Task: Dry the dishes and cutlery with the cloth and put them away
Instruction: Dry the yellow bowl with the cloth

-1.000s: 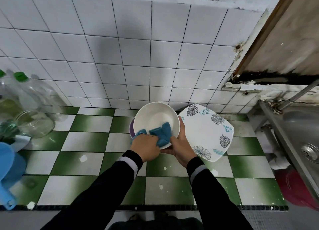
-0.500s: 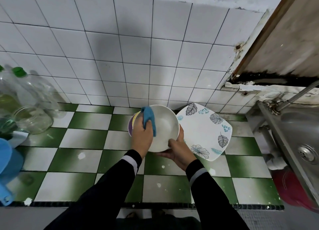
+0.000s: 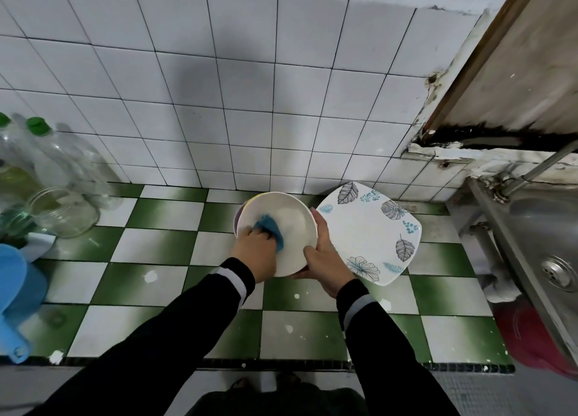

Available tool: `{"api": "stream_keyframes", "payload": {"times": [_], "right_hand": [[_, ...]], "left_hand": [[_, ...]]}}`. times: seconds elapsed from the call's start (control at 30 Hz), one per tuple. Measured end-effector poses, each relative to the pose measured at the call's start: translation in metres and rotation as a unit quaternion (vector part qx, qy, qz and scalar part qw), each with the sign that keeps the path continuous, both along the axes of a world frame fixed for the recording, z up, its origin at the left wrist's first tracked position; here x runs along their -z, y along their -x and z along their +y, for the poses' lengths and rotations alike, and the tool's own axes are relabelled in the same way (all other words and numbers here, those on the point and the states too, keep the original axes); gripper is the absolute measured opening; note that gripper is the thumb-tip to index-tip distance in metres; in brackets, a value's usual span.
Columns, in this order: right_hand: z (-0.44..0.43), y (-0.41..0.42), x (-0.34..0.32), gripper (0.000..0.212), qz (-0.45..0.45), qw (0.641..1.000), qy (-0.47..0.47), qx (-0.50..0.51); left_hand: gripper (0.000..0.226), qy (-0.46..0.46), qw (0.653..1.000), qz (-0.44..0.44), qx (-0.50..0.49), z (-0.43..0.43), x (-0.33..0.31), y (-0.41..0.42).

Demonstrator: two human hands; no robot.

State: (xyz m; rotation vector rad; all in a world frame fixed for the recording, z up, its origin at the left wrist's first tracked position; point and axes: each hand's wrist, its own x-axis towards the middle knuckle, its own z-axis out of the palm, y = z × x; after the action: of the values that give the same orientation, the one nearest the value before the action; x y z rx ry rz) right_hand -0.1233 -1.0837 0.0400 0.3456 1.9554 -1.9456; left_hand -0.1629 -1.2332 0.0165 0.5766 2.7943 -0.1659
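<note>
Two green-capped bottles (image 3: 62, 159) stood far left on the table (image 3: 162, 247). The left hand (image 3: 255, 253) squeezed the blue cloth (image 3: 270, 225) in its fingers, pressing it inside the white bowl (image 3: 287, 218). The right hand (image 3: 325, 259) curled its fingers round the bowl's rim. A leafy plate (image 3: 369, 231) lay just beside it.

Behind the white bowl (image 3: 281, 228), only a purple sliver of a second bowl (image 3: 236, 223) is seen. The cloth (image 3: 271, 226) is partly covered by the left hand (image 3: 255, 253). The blue jug (image 3: 18, 290) and the sink (image 3: 547, 228) are cut off at the left and right edges.
</note>
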Motion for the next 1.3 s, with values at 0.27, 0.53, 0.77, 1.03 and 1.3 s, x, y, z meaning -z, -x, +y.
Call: {"api": "stream_keyframes", "payload": {"times": [0.27,0.53,0.77,1.03,1.3], "right_hand": [[-0.006,-0.001,0.006,0.082,-0.012,0.997,0.073,0.030],[-0.001,-0.007,0.004,0.079,-0.033,0.994,0.106,0.003],[0.004,-0.004,0.003,0.080,-0.012,0.998,0.058,0.017],[0.000,0.002,0.002,0.075,0.024,0.998,0.033,0.055],[-0.005,-0.003,0.004,0.089,-0.003,0.994,0.110,0.028]], "left_hand": [[0.041,-0.551,0.751,-0.303,-0.203,0.021,-0.022,-0.011],[0.067,-0.208,0.974,-0.064,-0.068,0.012,0.001,0.008],[0.073,0.021,0.999,-0.005,-0.030,0.007,-0.010,0.009],[0.035,-0.245,0.948,-0.189,-0.075,0.016,-0.030,-0.006],[0.035,-0.654,0.579,-0.304,-0.380,0.025,-0.035,-0.009]]}}
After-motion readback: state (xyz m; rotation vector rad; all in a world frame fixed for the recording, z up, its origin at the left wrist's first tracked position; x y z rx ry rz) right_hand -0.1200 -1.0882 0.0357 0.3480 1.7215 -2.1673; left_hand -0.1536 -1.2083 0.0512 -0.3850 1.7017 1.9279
